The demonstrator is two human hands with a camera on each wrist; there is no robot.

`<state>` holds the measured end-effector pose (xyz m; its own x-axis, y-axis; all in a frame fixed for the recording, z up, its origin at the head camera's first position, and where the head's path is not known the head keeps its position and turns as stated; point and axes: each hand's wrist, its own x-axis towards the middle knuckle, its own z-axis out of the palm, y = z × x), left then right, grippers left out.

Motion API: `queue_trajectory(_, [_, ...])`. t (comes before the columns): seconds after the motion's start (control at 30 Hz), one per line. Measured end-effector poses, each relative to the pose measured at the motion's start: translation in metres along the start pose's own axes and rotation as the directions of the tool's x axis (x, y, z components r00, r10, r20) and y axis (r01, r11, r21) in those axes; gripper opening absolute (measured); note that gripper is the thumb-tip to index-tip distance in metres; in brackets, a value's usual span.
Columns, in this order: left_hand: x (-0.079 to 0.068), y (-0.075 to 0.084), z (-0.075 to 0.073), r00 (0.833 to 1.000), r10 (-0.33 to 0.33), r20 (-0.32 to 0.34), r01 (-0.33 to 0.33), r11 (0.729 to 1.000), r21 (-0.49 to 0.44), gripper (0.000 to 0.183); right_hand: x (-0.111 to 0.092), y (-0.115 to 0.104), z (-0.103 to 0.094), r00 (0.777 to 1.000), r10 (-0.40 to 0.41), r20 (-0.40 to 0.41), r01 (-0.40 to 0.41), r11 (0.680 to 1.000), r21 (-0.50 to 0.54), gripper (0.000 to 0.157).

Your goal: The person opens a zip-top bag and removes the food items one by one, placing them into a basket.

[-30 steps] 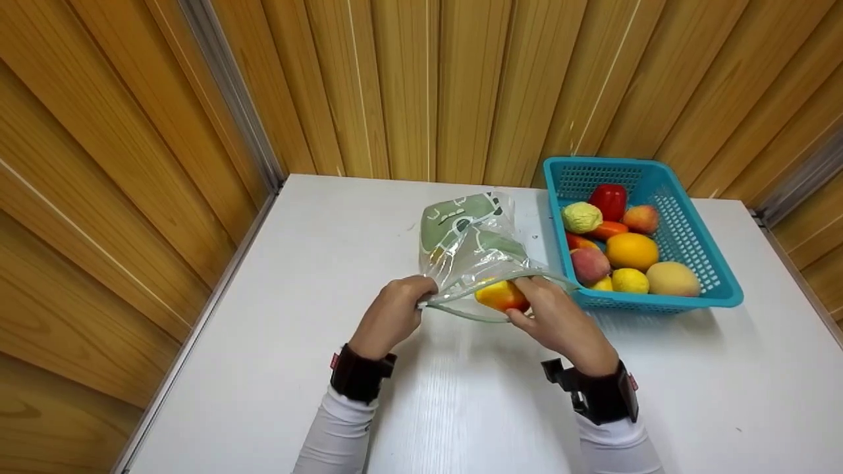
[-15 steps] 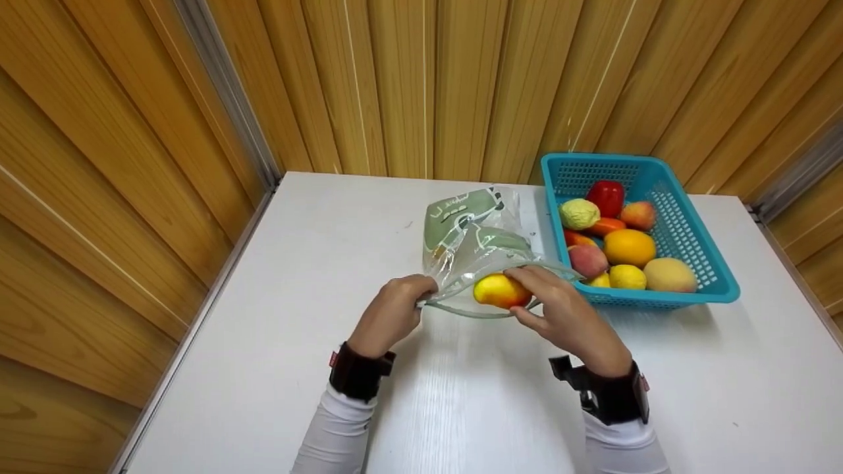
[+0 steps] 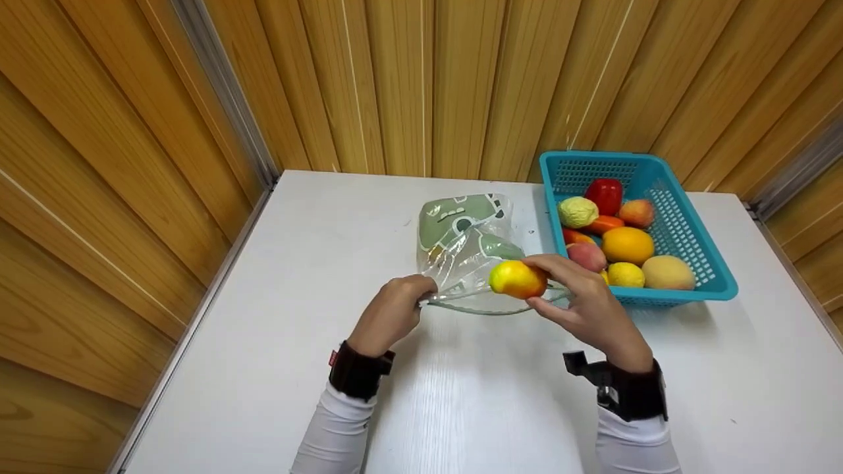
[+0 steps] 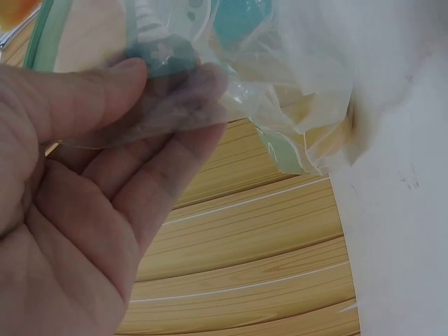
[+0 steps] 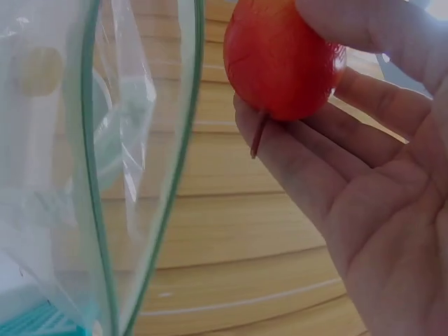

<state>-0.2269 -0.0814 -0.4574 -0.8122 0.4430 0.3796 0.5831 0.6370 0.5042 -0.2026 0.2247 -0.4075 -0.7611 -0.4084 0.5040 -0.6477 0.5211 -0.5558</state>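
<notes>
In the head view a clear zip bag (image 3: 454, 227) with a green cartoon print lies on the white table. My left hand (image 3: 394, 309) pinches the left corner of its mouth, thumb against fingers, with the film between them in the left wrist view. A yellow-and-red mango (image 3: 517, 279) is in my right hand (image 3: 596, 313), held between thumb and fingers just over the bag's mouth. From the right wrist the mango's red end and thin brown stem show, beside the bag's green zip strips (image 5: 91, 140), which stand apart.
A blue plastic basket (image 3: 714, 263) stands to the right, close to the bag. Inside are a red pepper (image 3: 604, 195), an orange fruit (image 3: 627, 245), a lemon (image 3: 625, 274) and several other fruits and vegetables. Wood-patterned panels (image 3: 388, 85) rise behind the table (image 3: 316, 243).
My right hand has drawn the mango out of the bag's mouth, up and to the right. The bag's mouth has narrowed. My left hand keeps its grip on the corner.
</notes>
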Motion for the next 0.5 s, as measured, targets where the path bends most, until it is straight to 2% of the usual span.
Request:
queue_trajectory(0.13, [0.0,0.0,0.0,1.0,-0.006,0.008,0.006,1.0,0.001,0.022,-0.003,0.008,-0.009,0.992,0.078,-0.098,-0.082,0.996,-0.032,0.056])
queue_trajectory(0.23, [0.001,-0.001,0.0,1.0,-0.015,0.017,0.015,1.0,-0.004,0.022,-0.005,0.016,-0.015,0.967,0.152,-0.203,-0.162,0.986,-0.036,0.055])
queue_trajectory(0.33, [0.001,-0.001,0.0,1.0,-0.009,0.014,0.009,1.0,-0.009,0.023,-0.008,0.028,-0.021,0.918,0.252,-0.305,-0.266,0.964,-0.004,0.054])
queue_trajectory(0.5, [0.001,-0.001,0.0,1.0,-0.002,0.008,0.002,1.0,-0.01,0.022,-0.011,0.05,-0.026,0.804,0.42,-0.421,-0.448,0.893,0.035,0.052])
